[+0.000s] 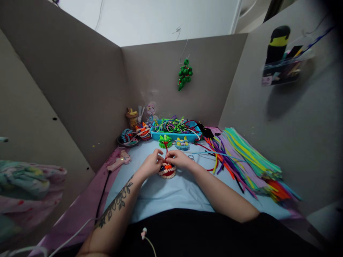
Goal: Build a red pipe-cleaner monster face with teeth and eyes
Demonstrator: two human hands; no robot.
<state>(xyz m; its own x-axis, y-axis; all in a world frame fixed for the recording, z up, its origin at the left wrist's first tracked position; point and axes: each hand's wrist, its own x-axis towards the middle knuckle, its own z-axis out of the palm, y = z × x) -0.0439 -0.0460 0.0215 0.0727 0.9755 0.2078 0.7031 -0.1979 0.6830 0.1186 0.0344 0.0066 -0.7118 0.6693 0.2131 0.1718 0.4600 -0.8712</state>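
Note:
In the head view, a small pipe-cleaner figure in cream, red, orange and dark blue stands on the light blue cloth between my hands. My left hand is closed at its upper left side, fingertips against it. With finger and thumb, my right hand pinches a red pipe cleaner just above the figure; the free end sticks up. The fingertips partly cover where it meets the figure. Just beyond my hands sit a green pipe-cleaner head and a light blue and yellow one.
Behind stands a blue tray of tangled pipe cleaners. Bundles of straight pipe cleaners lie right. At left are a pink glue gun with a black cord and a dark dish. Grey panels enclose the table.

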